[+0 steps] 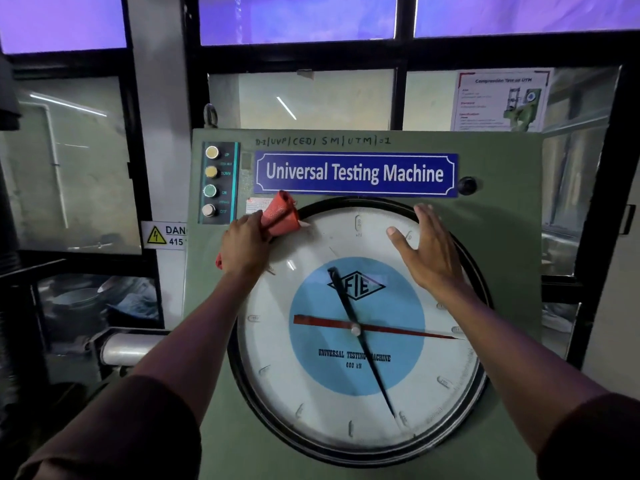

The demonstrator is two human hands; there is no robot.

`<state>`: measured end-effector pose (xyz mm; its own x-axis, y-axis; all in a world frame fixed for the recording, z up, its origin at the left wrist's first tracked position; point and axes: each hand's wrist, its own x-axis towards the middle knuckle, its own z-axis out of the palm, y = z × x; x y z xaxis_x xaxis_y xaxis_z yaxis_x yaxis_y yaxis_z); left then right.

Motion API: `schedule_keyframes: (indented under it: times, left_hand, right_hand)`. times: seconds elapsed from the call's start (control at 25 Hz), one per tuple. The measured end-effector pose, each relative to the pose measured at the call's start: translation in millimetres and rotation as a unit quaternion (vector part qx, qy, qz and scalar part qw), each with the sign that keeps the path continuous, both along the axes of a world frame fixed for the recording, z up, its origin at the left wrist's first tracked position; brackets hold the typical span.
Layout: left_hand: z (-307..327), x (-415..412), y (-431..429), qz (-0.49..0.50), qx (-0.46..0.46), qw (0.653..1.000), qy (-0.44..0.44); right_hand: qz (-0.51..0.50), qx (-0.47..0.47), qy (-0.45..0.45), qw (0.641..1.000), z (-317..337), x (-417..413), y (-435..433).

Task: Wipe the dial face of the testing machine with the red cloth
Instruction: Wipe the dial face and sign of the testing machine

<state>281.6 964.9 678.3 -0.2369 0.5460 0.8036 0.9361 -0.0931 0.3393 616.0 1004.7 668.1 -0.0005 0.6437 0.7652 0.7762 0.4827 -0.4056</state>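
I read this as the very start of the wiping step: the cloth is at the edge of the glass, and most of the face looks untouched by it. My left hand (244,244), left of centre in the frame, is clenched around the red cloth (280,216), which bunches up above my knuckles with a small tail showing below the wrist. The wad sits at the upper-left rim of the dial face (358,332), overlapping the black bezel just under the blue nameplate (355,173); whether it is pressed against the glass I cannot tell.

My right hand (431,247) is spread out, fingers released and holding nothing, over the upper-right part of the dial. It appears to rest on or hover close to the glass, perhaps to steady me; contact is not clear.

The dial fills the centre and lower middle of the frame, with its black and red pointers behind the glass. The button column (212,181) stands just left of the cloth.

Next, I judge, the move calls for flattening the cloth against the glass and sweeping it down and across, and lifting my right hand out of the way so the upper-right sector gets covered too.
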Motion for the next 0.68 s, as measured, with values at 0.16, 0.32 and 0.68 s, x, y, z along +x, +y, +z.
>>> schedule_keyframes:
  times: [0.16, 0.32, 0.68]
  left_hand:
    - [12, -5, -15, -0.003, 0.092, 0.961, 0.262]
    - [32, -15, -38, -0.01, 0.168, 0.912, 0.375]
    - [50, -62, -133, 0.105, 0.187, 0.905, 0.368]
  right_hand:
    - [-0.009, 0.061, -0.03, 0.998, 11, -11, -10]
    - [-0.02, 0.122, -0.067, 0.99, 23, -36, -19]
    - [0.058, 0.213, -0.082, 0.972, 39, -137, -52]
